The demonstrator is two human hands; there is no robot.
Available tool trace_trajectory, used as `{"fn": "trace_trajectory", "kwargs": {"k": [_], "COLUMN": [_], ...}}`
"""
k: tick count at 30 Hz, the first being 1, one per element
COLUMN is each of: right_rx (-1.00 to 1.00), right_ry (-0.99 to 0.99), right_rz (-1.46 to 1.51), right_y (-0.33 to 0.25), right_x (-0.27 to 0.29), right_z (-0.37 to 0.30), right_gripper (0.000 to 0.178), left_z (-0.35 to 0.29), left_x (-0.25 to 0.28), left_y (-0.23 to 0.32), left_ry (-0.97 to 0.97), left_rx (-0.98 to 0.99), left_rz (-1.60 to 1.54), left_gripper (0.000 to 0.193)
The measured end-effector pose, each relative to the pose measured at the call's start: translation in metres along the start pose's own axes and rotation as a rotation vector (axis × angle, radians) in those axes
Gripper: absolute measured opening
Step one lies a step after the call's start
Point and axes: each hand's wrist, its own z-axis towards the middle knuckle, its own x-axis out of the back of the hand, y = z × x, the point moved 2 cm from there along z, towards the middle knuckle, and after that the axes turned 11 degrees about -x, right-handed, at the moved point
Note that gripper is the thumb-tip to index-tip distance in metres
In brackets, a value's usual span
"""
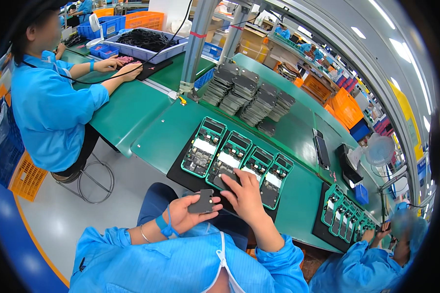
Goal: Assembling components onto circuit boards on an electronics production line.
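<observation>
My left hand (183, 215) is palm up and holds a dark grey flat plate (201, 201) with a notched edge. My right hand (247, 195) reaches over the second green-framed device housing (233, 150) from the left. Its fingers are spread, the fingertips touching a dark plate (224, 178) in the lower part of that housing. Four such housings lie in a row on a black mat (180, 168). The leftmost housing (203, 147) shows bare circuit parts below a white panel. The rightmost housing (275, 181) has a dark plate over its lower part.
Stacks of dark plates (230, 88) stand behind the housings on the green bench (156, 129). A metal post (196, 49) rises at the far left. Co-workers sit at left (51, 107) and right (371, 263); more housings (344, 219) lie near the right one. A stool (90, 183) stands at left.
</observation>
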Motion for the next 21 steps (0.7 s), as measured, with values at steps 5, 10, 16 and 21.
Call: {"fn": "trace_trajectory", "kwargs": {"k": [5,10,16,21], "right_rx": [0.003,-0.006,0.046,0.099], "right_ry": [-0.045,-0.071,-0.155,-0.075], "right_rz": [-0.029,-0.115,-0.129,-0.116], "right_y": [0.004,0.003,0.0,-0.02], "right_x": [-0.018,-0.02,-0.009,-0.008], "right_z": [0.009,0.01,0.014,0.012], "right_gripper": [0.041,0.039,0.038,0.037], "left_z": [-0.005,-0.006,-0.005,-0.006], "left_x": [0.012,0.023,0.028,0.028], "left_y": [0.003,0.009,0.009,0.013], "left_ry": [0.08,0.088,0.038,0.044], "left_rx": [-0.001,-0.003,0.027,0.047], "left_rz": [0.02,0.037,0.086,0.086], "left_gripper": [0.04,0.039,0.046,0.044]}}
